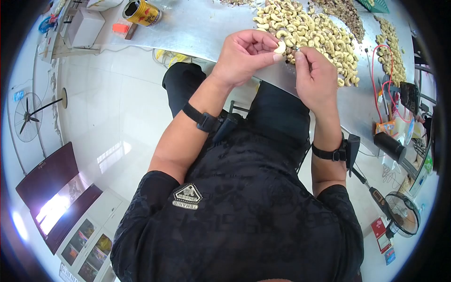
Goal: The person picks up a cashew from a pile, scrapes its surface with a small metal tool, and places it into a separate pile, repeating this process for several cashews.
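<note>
My left hand (250,54) pinches a pale, curved cashew (280,48) between thumb and fingertips, just over the near edge of the metal table (197,30). Close on its right, my right hand (315,75) is closed with thumb against forefinger. A small thin metal tool (297,48) shows only its tip there; the rest is hidden in the fingers. Directly beyond both hands spreads a large pile of cashews (324,35).
Brown shell scraps (345,14) lie behind the pile, and a second strip of cashews (391,51) lies to the right. A yellow can (146,13) and an orange block (120,28) stand at the left. A red cable (374,77) loops near the right edge.
</note>
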A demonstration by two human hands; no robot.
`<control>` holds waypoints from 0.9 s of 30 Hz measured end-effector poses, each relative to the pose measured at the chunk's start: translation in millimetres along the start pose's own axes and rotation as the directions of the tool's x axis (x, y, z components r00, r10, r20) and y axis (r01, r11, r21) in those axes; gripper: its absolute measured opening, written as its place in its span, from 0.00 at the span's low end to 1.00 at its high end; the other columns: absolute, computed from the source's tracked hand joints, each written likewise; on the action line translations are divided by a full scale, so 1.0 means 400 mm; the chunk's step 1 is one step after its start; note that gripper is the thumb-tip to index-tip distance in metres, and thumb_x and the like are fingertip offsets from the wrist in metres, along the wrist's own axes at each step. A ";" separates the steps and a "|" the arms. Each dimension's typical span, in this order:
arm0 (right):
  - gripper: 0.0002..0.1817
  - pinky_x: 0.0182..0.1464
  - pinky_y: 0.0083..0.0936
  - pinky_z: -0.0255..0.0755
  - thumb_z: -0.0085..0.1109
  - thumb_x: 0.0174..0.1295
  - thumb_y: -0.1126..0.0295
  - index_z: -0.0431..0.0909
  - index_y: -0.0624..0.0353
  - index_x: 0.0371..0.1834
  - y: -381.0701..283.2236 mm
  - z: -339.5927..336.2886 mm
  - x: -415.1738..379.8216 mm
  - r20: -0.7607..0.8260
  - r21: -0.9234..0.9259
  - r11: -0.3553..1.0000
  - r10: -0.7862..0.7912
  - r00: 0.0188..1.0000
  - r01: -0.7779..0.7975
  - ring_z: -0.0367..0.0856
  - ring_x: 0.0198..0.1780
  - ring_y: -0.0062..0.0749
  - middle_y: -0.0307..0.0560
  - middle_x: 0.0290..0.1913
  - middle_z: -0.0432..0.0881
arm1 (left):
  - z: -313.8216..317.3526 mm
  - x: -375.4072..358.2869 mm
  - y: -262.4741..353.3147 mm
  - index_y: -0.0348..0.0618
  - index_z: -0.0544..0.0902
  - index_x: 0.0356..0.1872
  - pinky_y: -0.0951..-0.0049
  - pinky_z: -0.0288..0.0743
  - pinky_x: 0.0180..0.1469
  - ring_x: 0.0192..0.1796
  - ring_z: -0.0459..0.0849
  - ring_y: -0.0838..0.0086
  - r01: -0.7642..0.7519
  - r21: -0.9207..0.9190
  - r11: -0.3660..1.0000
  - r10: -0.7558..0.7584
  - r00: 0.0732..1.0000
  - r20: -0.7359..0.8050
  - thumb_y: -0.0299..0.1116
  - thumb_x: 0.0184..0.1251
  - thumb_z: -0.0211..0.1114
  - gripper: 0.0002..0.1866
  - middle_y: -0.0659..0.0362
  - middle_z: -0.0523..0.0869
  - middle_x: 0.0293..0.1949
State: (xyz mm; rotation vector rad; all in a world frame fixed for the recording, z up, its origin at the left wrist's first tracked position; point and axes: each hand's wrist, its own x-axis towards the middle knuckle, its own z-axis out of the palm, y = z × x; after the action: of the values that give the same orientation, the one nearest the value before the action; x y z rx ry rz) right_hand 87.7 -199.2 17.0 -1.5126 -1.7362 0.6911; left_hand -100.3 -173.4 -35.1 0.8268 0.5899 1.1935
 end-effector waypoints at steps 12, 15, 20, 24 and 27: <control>0.12 0.42 0.25 0.77 0.65 0.64 0.72 0.83 0.62 0.50 0.031 0.009 -0.011 0.001 0.358 0.926 0.126 0.992 -0.118 0.84 0.38 0.26 0.46 0.36 0.86 | -0.002 0.008 0.006 0.34 0.82 0.50 0.68 0.86 0.54 0.50 0.89 0.67 0.098 -0.072 0.993 -0.094 0.994 0.061 0.17 0.72 0.62 0.09 0.49 0.88 0.48; 0.15 0.44 0.23 0.78 0.66 0.63 0.73 0.83 0.62 0.53 0.030 0.007 -0.009 0.086 0.411 0.896 0.145 0.986 -0.168 0.84 0.40 0.23 0.43 0.39 0.87 | 0.003 0.007 0.007 0.34 0.82 0.51 0.69 0.86 0.53 0.49 0.89 0.67 0.072 -0.045 0.996 -0.069 0.995 0.073 0.17 0.74 0.61 0.09 0.49 0.88 0.47; 0.13 0.40 0.18 0.76 0.66 0.64 0.75 0.83 0.64 0.52 0.007 0.003 0.004 0.199 0.479 0.827 0.223 0.954 -0.293 0.82 0.39 0.18 0.40 0.39 0.86 | 0.003 0.004 0.007 0.34 0.83 0.47 0.73 0.88 0.48 0.42 0.90 0.72 0.107 -0.072 0.992 -0.104 0.993 0.048 0.19 0.72 0.65 0.06 0.51 0.90 0.42; 0.09 0.30 0.16 0.70 0.66 0.65 0.75 0.82 0.63 0.47 -0.002 0.002 0.007 0.252 0.555 0.735 0.297 0.921 -0.389 0.77 0.30 0.14 0.36 0.35 0.85 | 0.014 0.002 0.016 0.32 0.83 0.50 0.74 0.86 0.47 0.40 0.89 0.73 0.141 -0.033 0.989 -0.141 0.990 0.011 0.20 0.72 0.65 0.09 0.52 0.90 0.41; 0.06 0.23 0.15 0.63 0.67 0.64 0.75 0.81 0.60 0.41 -0.002 -0.003 0.011 0.249 0.609 0.676 0.333 0.909 -0.415 0.70 0.22 0.11 0.33 0.29 0.81 | 0.012 0.005 0.014 0.30 0.83 0.52 0.75 0.84 0.46 0.39 0.87 0.75 0.187 0.065 0.980 -0.189 0.982 0.022 0.20 0.72 0.64 0.11 0.53 0.89 0.41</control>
State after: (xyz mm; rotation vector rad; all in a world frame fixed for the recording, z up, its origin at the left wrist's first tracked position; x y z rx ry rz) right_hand 87.8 -195.1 18.9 -1.3263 -1.0531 1.4581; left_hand -99.3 -171.9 -27.9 0.8209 0.6700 0.9939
